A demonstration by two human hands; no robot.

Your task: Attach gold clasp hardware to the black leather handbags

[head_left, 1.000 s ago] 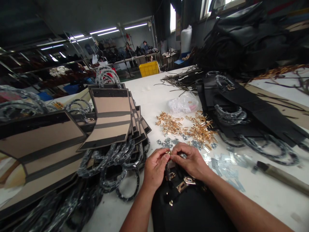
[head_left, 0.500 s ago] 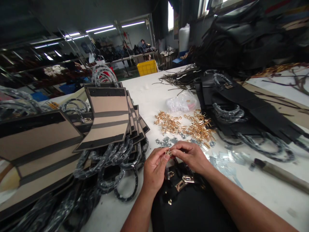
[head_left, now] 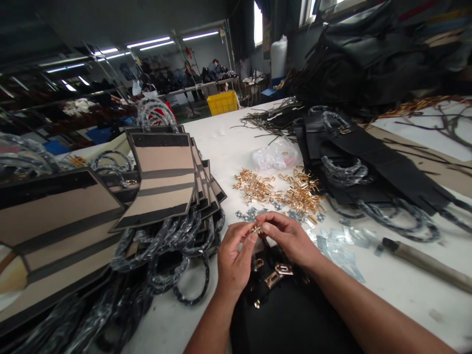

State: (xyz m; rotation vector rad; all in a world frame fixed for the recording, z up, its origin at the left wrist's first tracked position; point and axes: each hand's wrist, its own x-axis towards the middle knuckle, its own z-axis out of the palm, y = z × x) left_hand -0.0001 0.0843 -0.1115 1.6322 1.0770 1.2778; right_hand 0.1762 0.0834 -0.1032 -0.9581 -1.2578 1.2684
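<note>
My left hand and my right hand meet at the centre, both closed in a pinch on a small gold metal piece. Below them lies a black leather piece, with gold rectangular fittings on its upper part. Beyond my fingers are two heaps of gold hardware, a left heap and a right heap. Small silver plates are scattered to the right of my right hand.
Stacked beige-and-black panels with plastic-wrapped handles fill the left. Black leather parts lie at right, near a long-handled tool. A clear plastic bag and yellow crate are farther back. A person sits in the background.
The view has shifted slightly, so the whole scene sits a little further left. My hands stay together on the small gold piece.
</note>
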